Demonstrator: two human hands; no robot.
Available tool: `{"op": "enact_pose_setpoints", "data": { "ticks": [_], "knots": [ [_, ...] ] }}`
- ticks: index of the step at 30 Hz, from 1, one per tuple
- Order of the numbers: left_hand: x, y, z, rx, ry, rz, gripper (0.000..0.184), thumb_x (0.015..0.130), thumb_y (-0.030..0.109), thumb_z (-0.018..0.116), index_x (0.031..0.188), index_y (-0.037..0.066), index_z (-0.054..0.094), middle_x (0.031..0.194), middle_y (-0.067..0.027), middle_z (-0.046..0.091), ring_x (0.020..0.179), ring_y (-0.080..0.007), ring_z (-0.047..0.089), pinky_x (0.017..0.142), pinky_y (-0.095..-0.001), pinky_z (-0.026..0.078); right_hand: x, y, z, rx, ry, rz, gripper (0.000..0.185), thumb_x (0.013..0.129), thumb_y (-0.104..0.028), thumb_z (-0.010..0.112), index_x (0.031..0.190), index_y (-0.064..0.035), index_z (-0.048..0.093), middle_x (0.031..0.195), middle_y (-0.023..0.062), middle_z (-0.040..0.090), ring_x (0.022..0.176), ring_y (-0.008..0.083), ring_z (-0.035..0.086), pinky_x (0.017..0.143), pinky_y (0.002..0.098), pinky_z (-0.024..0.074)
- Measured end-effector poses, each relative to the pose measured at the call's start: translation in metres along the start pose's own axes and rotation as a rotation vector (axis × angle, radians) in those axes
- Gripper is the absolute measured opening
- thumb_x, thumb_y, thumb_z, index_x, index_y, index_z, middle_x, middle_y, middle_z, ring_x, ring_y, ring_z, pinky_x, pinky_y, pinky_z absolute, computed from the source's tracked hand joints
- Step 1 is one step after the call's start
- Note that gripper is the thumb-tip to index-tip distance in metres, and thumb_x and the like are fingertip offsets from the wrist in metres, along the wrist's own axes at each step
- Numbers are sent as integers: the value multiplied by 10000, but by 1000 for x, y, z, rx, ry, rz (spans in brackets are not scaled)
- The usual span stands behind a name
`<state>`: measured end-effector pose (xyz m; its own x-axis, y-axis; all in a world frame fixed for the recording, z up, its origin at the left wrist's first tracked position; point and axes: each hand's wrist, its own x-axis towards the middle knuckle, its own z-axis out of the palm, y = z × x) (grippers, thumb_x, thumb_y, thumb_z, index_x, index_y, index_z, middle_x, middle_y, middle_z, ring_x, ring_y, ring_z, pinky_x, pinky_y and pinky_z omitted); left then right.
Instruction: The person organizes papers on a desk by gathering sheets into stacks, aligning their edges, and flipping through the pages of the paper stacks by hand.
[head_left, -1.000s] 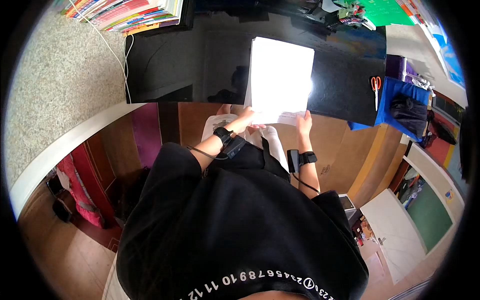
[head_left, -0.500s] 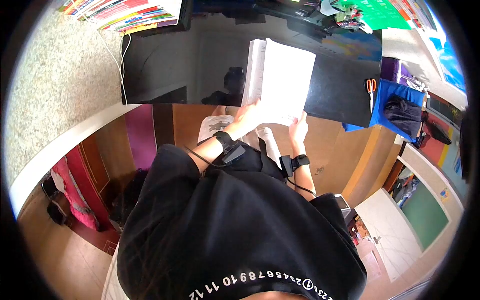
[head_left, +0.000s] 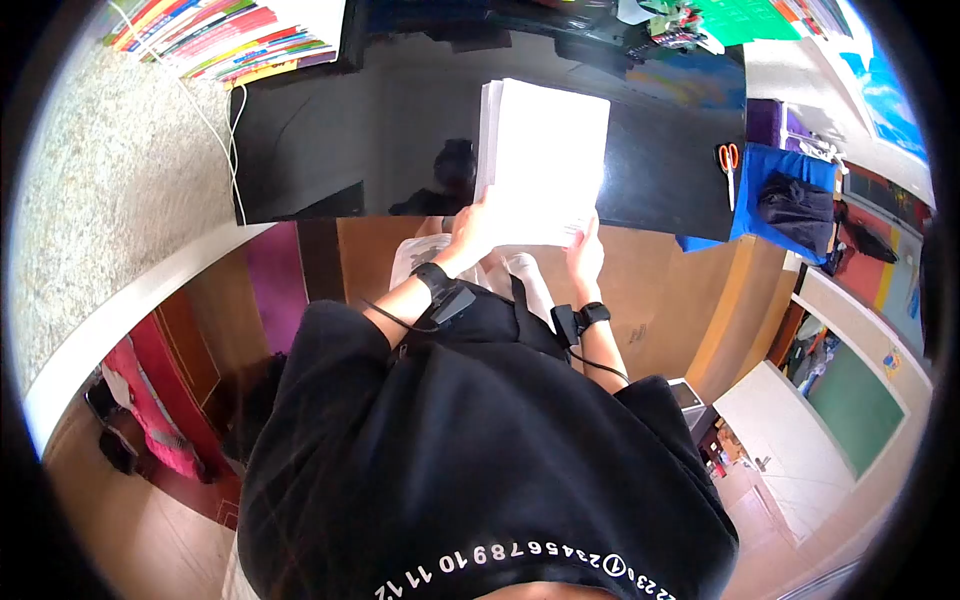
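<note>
A stack of white paper (head_left: pixel 550 160) rises over the front edge of the black glossy desk (head_left: pixel 320 150), its top sheet looking blank in the glare. Along its left side shows a narrow greyish band of further sheets. My left hand (head_left: pixel 470 236) is closed on the lower left edge of the stack. At the lower right corner, my right hand (head_left: pixel 585 252) pinches the paper, thumb and fingers on either side. Both wrists wear black straps with small boxes and cables.
Orange-handled scissors (head_left: pixel 729 172) lie at the desk's right end, beside a blue cloth (head_left: pixel 752 195) with dark fabric on it. Books (head_left: pixel 240 45) stand at the far left, near a white cable (head_left: pixel 233 150). A green sheet (head_left: pixel 745 20) and clutter sit at the back right.
The strip of sheets fanned out at the stack's left has narrowed, and the sheets lie closer together. Both hands and the stack appear slightly further left, as the camera view shifted a little.
</note>
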<state>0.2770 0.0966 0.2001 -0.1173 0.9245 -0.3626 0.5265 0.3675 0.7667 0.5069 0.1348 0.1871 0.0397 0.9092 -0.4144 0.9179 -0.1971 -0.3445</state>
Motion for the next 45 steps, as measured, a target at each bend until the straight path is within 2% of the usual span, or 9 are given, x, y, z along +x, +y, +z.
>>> {"op": "enact_pose_setpoints", "data": {
  "ticks": [11, 16, 19, 25, 28, 31, 35, 41, 45],
  "knots": [
    [16, -18, 2, 28, -29, -21, 296, 847, 232, 539, 1016, 14, 435, 724, -199, 609, 671, -384, 620, 606, -464, 482, -7, -14, -6, -89, 112, 45, 544, 905, -146, 488, 1406, -191, 280, 1003, 248, 579, 898, 405, 598, 768, 472, 495],
    [41, -10, -9, -2, 246, -58, 496, 794, 117, 568, 1242, -7, 393, 1271, -228, 417, 1167, -374, 431, 918, -421, 418, -6, -10, -4, -28, 143, 26, 495, 897, -107, 467, 1375, -142, 345, 1105, 319, 518, 931, 448, 567, 818, 484, 471],
    [81, -44, 10, -139, 254, 229, 571, 813, 148, 549, 1305, -57, 343, 1323, -249, 397, 1232, -390, 375, 1043, -455, 299, -2, -3, 7, -138, 367, -179, 541, 802, -19, 496, 1331, -15, 381, 1073, 273, 525, 1009, 418, 496, 896, 461, 419],
    [141, -32, 15, -496, 192, -193, 571, 783, 90, 500, 1287, -118, 332, 1304, -272, 412, 1222, -372, 400, 1058, -389, 285, 45, 7, -14, 384, 20, 9, 626, 730, -19, 463, 1347, 17, 366, 1361, 229, 387, 1261, 359, 376, 1061, 386, 304],
    [167, -72, 41, -688, 158, -179, 544, 748, -29, 483, 1279, -18, 363, 1234, -184, 494, 1182, -263, 468, 969, -365, 404, 81, 11, -16, 771, -264, -26, 727, 715, -41, 472, 1409, 16, 264, 1410, 218, 357, 1307, 297, 349, 1066, 331, 285],
    [155, -44, 31, -621, 227, -228, 589, 729, -59, 458, 1296, -10, 307, 1271, -181, 454, 1175, -265, 473, 977, -366, 404, 116, 22, 25, 640, -234, -41, 718, 772, -187, 579, 1403, -11, 283, 1353, 252, 424, 1285, 347, 388, 1057, 353, 309],
    [147, -30, 18, -757, 138, -251, 672, 786, 118, 563, 1352, -89, 266, 1336, -249, 383, 1257, -327, 382, 1048, -361, 305, 93, -6, -2, 608, -186, -69, 757, 739, -84, 523, 1416, 43, 209, 1402, 228, 351, 1309, 292, 339, 1070, 314, 272],
    [150, -55, 25, -682, 203, -299, 672, 788, -16, 474, 1388, -25, 171, 1337, -201, 401, 1177, -278, 479, 977, -372, 409, 119, -11, -97, 782, -634, 123, 671, 809, -265, 625, 1394, -91, 345, 1378, 140, 402, 1277, 244, 369, 1021, 364, 335],
    [100, 6, -20, -372, 510, -354, 691, 830, 61, 548, 1416, -23, 190, 1390, -208, 359, 1282, -309, 365, 1063, -379, 300, 222, 13, -181, 900, -261, -205, 379, 837, -257, 612, 1171, -100, 530, 1013, 59, 636, 905, 167, 613, 722, 316, 500]
  ]
}}
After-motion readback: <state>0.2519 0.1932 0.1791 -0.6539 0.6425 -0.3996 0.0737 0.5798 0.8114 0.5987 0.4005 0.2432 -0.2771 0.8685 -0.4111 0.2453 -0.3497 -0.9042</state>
